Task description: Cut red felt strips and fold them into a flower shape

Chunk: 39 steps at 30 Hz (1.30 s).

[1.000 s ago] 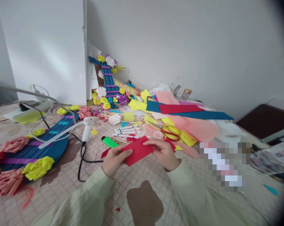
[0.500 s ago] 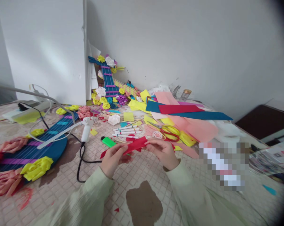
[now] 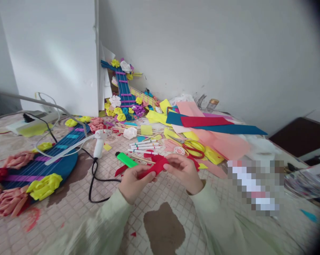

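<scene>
A red strip of crepe paper point(image 3: 159, 165) is stretched between my two hands above the middle of the table. My left hand point(image 3: 135, 180) pinches its left part, thumb on top. At the other end, the thumb and fingertips of my right hand point(image 3: 183, 171) are closed on the paper, which looks bent there. Just beyond my left hand lies a bright green utility knife point(image 3: 126, 160). Several white markers point(image 3: 144, 146) rest past the paper. Scissors with yellow and red handles point(image 3: 193, 147) lie beyond my right hand, near a small white ring-shaped spool point(image 3: 179, 151).
On the left, a white glue gun point(image 3: 98, 147) with a black cable stands by a blue paper guitar point(image 3: 59, 159) trimmed with paper flowers. A second decorated guitar point(image 3: 124, 86) leans at the back. Coloured paper sheets point(image 3: 215, 129) pile at the back right.
The red strip was flat and extended; now it is bent and bunched near my right fingers. My left hand has moved slightly right, closer to my right hand. The view has shifted a little.
</scene>
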Tool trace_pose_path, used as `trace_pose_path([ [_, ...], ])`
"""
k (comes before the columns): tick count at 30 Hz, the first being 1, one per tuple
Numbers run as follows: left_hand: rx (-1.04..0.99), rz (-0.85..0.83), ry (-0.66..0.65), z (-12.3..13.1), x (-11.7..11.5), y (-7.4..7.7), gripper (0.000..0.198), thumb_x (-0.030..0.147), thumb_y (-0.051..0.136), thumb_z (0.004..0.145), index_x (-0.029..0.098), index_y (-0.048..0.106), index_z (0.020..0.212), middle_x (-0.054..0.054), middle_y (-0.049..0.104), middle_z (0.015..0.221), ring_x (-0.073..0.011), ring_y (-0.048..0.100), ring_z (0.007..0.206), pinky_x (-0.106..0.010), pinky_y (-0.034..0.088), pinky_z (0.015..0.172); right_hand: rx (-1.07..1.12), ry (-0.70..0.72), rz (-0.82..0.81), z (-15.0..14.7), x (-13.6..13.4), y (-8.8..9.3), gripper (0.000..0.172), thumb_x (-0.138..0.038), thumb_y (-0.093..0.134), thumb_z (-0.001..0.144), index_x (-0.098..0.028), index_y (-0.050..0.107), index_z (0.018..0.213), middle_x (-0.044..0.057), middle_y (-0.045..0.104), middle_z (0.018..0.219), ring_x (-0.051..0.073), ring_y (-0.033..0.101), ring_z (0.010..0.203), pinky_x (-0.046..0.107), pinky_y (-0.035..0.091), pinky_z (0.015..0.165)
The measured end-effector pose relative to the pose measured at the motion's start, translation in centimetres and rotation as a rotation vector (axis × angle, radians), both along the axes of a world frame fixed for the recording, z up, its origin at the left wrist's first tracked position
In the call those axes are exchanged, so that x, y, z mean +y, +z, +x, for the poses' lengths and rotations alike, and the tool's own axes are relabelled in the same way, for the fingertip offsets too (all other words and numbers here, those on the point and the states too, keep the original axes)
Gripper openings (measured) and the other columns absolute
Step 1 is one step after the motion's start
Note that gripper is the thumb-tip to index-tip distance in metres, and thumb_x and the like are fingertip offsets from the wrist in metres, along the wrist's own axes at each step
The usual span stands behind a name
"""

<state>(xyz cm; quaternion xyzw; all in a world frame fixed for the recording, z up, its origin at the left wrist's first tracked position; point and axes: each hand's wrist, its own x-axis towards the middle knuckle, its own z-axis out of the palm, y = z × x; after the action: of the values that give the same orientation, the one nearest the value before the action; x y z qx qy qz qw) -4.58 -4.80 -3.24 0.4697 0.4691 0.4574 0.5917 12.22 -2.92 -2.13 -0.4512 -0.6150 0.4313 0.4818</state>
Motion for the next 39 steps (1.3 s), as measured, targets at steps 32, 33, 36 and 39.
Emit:
trace_pose_path([
  [32, 0.023, -0.106, -0.203, 0.9, -0.8, 0.3, 0.012, 0.026, 0.065, 0.058, 0.014, 0.064, 0.058, -0.003, 0.065, 0.057, -0.0128, 0.057, 0.051, -0.021, 0.043, 0.048, 0.038, 0.017, -0.028, -0.5, -0.4, -0.3, 0.019, -0.027, 0.062, 0.066, -0.017, 0.058, 0.081, 0.003, 0.062, 0.078, 0.014, 0.057, 0.073, 0.027, 0.046, 0.066],
  [33, 0.029, -0.105, -0.214, 0.9, -0.9, 0.2, 0.012, 0.026, 0.065, 0.059, 0.014, 0.064, 0.057, -0.003, 0.065, 0.057, -0.0131, 0.057, 0.051, -0.021, 0.044, 0.049, 0.040, 0.012, -0.029, -0.5, -0.4, -0.3, 0.018, -0.027, 0.062, 0.065, -0.017, 0.058, 0.080, 0.003, 0.062, 0.078, 0.014, 0.057, 0.072, 0.027, 0.046, 0.066],
  [36, 0.030, -0.121, -0.230, 1.0, -0.9, 0.1, 0.013, 0.027, 0.064, 0.060, 0.014, 0.064, 0.058, -0.004, 0.066, 0.058, -0.0137, 0.058, 0.053, -0.022, 0.045, 0.051, 0.041, 0.008, -0.035, -0.5, -0.3, -0.4, 0.019, -0.027, 0.063, 0.064, -0.017, 0.058, 0.079, 0.003, 0.061, 0.076, 0.014, 0.057, 0.071, 0.027, 0.046, 0.065],
  [39, 0.042, -0.128, -0.230, 1.0, -1.0, 0.2, 0.012, 0.026, 0.064, 0.059, 0.014, 0.064, 0.055, -0.004, 0.066, 0.058, -0.0140, 0.059, 0.052, -0.022, 0.045, 0.051, 0.036, 0.000, -0.036, -0.5, -0.3, -0.4, 0.019, -0.028, 0.063, 0.064, -0.017, 0.058, 0.078, 0.003, 0.062, 0.076, 0.014, 0.057, 0.070, 0.027, 0.047, 0.064],
])
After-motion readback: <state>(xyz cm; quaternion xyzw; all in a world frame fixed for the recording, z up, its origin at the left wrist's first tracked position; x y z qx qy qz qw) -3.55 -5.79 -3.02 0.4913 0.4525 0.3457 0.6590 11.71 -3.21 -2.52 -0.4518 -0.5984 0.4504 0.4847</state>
